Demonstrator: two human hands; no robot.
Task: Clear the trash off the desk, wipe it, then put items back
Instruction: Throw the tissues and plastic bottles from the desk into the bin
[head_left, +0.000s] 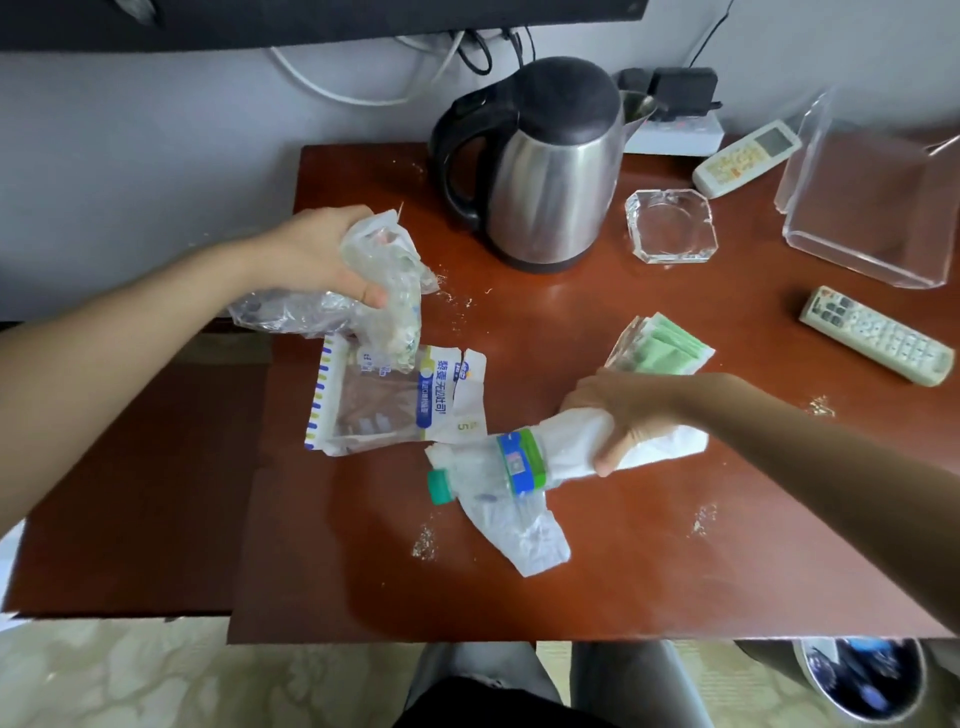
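Right hand (623, 415) is curled round the crushed bottle (514, 467), cap pointed left, crumpled bags (384, 270) are gripped in the left hand (306, 254), and the bread wrapper (384, 405) is left flat on the counter (675, 571) just to the near side of that left hand, tbh.

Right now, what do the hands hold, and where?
Left hand grips plastic bags at their bunched middle; right hand grips a tissue-wrapped bottle at its base.
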